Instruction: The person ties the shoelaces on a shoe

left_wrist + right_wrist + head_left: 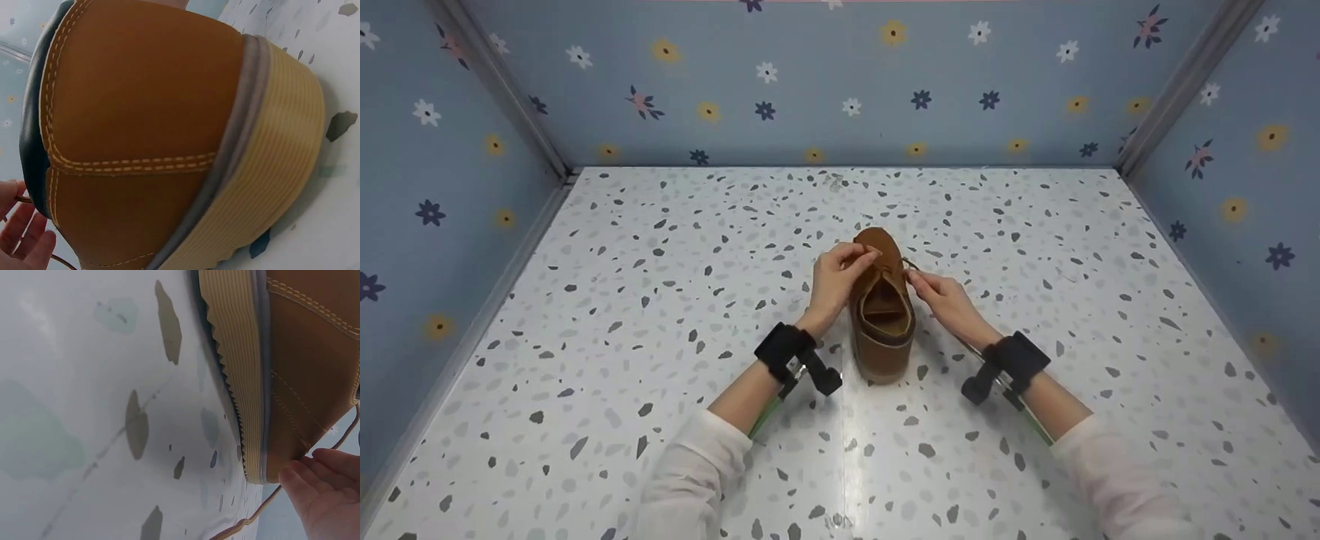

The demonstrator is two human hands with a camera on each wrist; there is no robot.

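A brown shoe point(882, 358) stands upright on the speckled surface, its toe pointing away and its heel toward me. Over the lacing near the toe, my left hand point(834, 279) pinches the shoelace between thumb and fingers. At the shoe's right side, my right hand point(949, 298) pinches the brown shoelace point(910, 263), which bends up by its fingertips. The right wrist view shows a lace end point(247, 521) hanging past that hand. Tan stitching and a ribbed pale sole point(281, 140) show in the left wrist view. Fingers hide part of the lacing.
The white surface point(660, 315) with grey specks runs under the shoe and both arms. Blue flowered panels point(810, 82) enclose it at the back, left and right. Each wrist wears a black strap point(786, 351) with a small camera mount.
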